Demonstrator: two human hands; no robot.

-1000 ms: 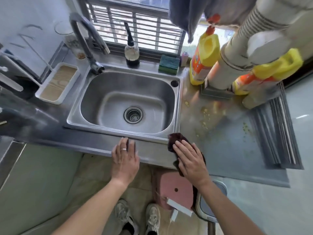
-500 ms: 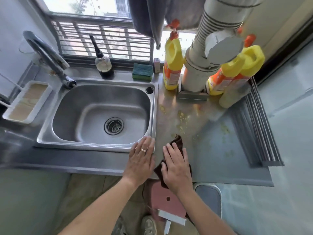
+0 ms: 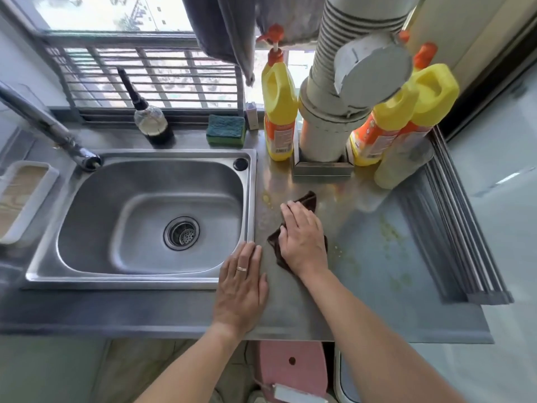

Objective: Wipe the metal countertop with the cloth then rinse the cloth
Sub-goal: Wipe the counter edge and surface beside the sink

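A dark brown cloth (image 3: 307, 199) lies on the metal countertop (image 3: 386, 274) just right of the sink (image 3: 151, 219). My right hand (image 3: 303, 238) presses flat on it with straight fingers, covering most of it. My left hand (image 3: 242, 286) rests flat on the counter at the sink's front right corner, a ring on one finger. Yellowish spots and crumbs dot the counter beside and beyond the cloth. The tap (image 3: 43, 126) reaches in from the left.
Yellow detergent bottles (image 3: 279, 112) (image 3: 406, 117) flank a wide grey pipe (image 3: 334, 112) at the back. A sponge (image 3: 226, 130), a dark bottle (image 3: 151, 120), a white tray (image 3: 20, 196) and a ribbed rack (image 3: 453, 228) lie around. A pink stool (image 3: 293, 367) stands below.
My right hand has pushed the cloth away from the counter's front edge toward the back. My left hand has shifted right along the sink's front rim to its corner.
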